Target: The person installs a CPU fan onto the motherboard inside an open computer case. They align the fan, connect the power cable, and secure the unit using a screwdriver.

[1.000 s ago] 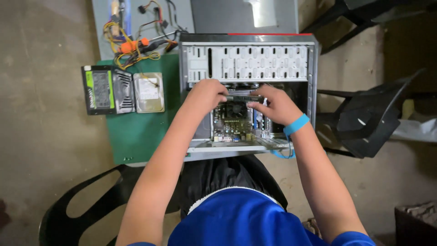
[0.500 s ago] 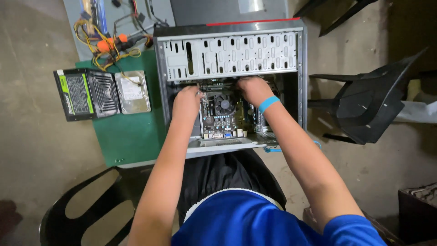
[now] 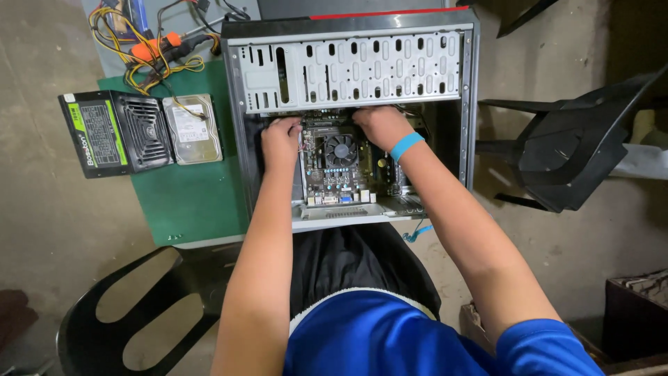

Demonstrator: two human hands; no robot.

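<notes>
An open grey computer case (image 3: 351,69) lies on its side on a green-topped table (image 3: 184,198). Inside it sits a motherboard (image 3: 337,182) with a round black cooler fan (image 3: 341,148). My left hand (image 3: 280,138) rests at the motherboard's far left corner, fingers curled down onto its edge. My right hand (image 3: 379,124), with a blue wristband (image 3: 406,146), is at the board's far edge to the right of the fan, under the drive cage. Whether either hand grips something small is hidden by the fingers.
A black power supply (image 3: 115,132) and a silver hard drive (image 3: 193,129) lie left of the case, with bundled yellow and black cables (image 3: 139,42) behind them. A black plastic chair (image 3: 577,150) stands to the right, another chair (image 3: 129,324) at lower left.
Both hands have moved from the middle of the motherboard outward and deeper, to its far corners under the drive cage. The view has shifted closer to the case.
</notes>
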